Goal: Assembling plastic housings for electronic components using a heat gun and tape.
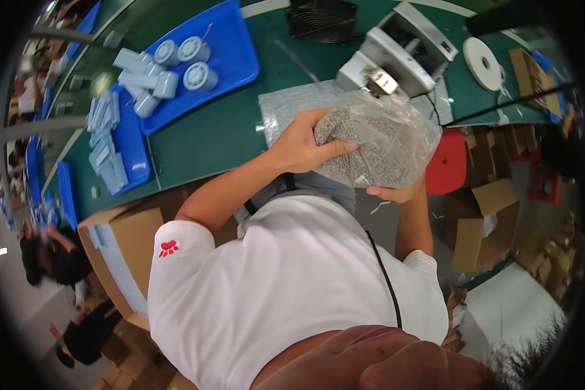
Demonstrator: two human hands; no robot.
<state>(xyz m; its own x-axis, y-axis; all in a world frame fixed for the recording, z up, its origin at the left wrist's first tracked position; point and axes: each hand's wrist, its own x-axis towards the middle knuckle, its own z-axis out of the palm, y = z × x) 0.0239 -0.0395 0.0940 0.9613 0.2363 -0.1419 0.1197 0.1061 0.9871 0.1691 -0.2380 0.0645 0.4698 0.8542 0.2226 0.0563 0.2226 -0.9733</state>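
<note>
A clear plastic bag (390, 140) full of many tiny grey pieces is held up in front of my body, over the near edge of the table. The pieces are too small to name. My left hand (309, 144) grips the bag's left side, thumb lying across its front. On the lower right, my right hand (400, 190) holds the bag with its thumb in front; the other fingers are hidden behind it. Just beyond the bag stands a grey and white machine (403, 52) on the table, with a small metal fitting (381, 81) at its near end.
Blue trays (244, 65) at the left hold light-blue round and flat plastic parts (198, 77). A white reel (482, 63) lies right of the machine. Below the table are a red stool seat (446, 162) and open cartons (484, 227). Other people work at far left.
</note>
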